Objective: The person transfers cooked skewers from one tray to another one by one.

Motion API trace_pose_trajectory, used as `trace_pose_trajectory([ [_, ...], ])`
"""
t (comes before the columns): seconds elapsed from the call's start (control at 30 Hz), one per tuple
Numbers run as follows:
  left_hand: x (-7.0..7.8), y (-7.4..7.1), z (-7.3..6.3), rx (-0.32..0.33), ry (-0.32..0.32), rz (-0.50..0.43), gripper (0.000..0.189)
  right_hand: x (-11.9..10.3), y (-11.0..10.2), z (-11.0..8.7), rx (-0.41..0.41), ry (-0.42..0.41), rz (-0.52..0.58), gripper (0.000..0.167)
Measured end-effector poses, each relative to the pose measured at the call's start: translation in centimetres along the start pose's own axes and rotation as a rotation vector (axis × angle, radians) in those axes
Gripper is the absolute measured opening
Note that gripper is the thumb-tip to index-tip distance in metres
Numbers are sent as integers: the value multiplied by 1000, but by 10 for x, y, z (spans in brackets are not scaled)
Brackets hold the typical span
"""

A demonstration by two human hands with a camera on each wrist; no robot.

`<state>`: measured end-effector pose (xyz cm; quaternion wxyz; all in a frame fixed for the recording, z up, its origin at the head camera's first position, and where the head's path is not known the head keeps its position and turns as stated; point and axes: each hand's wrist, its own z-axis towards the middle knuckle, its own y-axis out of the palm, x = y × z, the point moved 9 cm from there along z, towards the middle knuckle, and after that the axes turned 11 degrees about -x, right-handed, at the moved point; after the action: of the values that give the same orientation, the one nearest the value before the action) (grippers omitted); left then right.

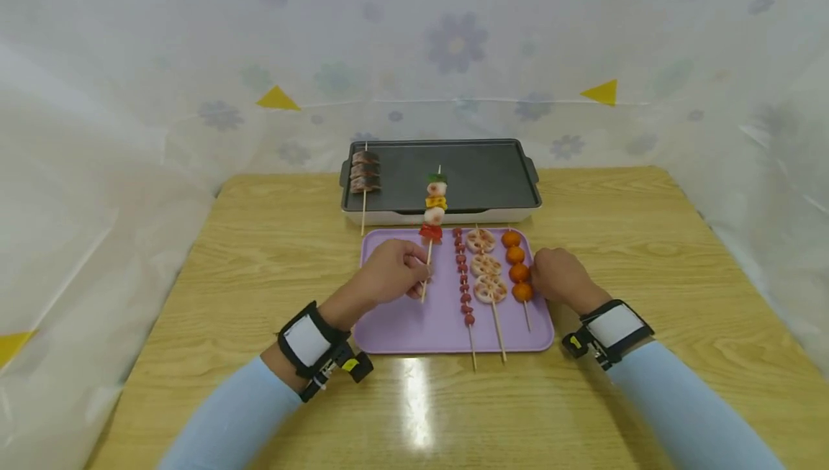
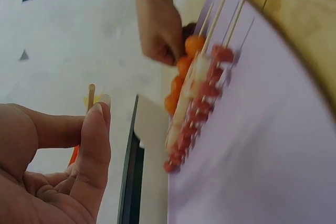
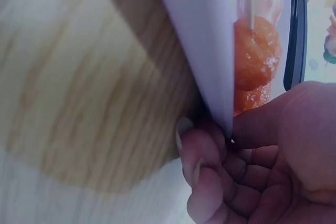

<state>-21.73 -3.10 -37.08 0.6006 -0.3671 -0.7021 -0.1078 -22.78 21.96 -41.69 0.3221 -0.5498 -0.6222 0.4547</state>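
Note:
My left hand [image 1: 393,270] pinches the bare lower stick of a mixed skewer [image 1: 434,218] with red, white, yellow and green pieces, raised over the purple tray [image 1: 401,330]. In the left wrist view the stick's end stands up between thumb and fingers. At the tray's right edge, my right hand [image 1: 555,276] grips the rim, thumb on the inner side and fingers curled beneath, as the right wrist view shows. Nearest to it lies a skewer of orange balls [image 1: 516,272]. Beside that are a lotus root skewer [image 1: 486,265] and a skewer of small red pieces [image 1: 463,276].
Behind the tray stands a dark, flat griddle [image 1: 479,168] with a pale base. A skewer of dark-skinned, fish-like chunks [image 1: 365,173] lies on its left side, stick jutting over the front edge. Both stand on a wooden table [image 1: 278,254], before a flowered sheet [image 1: 401,52].

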Motion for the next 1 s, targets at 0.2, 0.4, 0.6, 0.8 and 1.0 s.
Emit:
trace_pose_trajectory([
  [0.2,-5,24,-10,-16,-16,-61,13,0,2,0,-13,9,10,21],
  [0.4,-20,45,-20,-32,-11,-148,15,2,1,1,-6,14,32,21],
  [0.6,-34,67,-26,-80,0,-193,14,0,-1,0,-5,10,7,24],
  [0.8,-42,76,-24,-89,10,-170,10,1,1,0,-21,26,6,22],
  [1.0,-49,79,-22,-93,-3,-194,10,2,2,1,-10,41,1,22],
])
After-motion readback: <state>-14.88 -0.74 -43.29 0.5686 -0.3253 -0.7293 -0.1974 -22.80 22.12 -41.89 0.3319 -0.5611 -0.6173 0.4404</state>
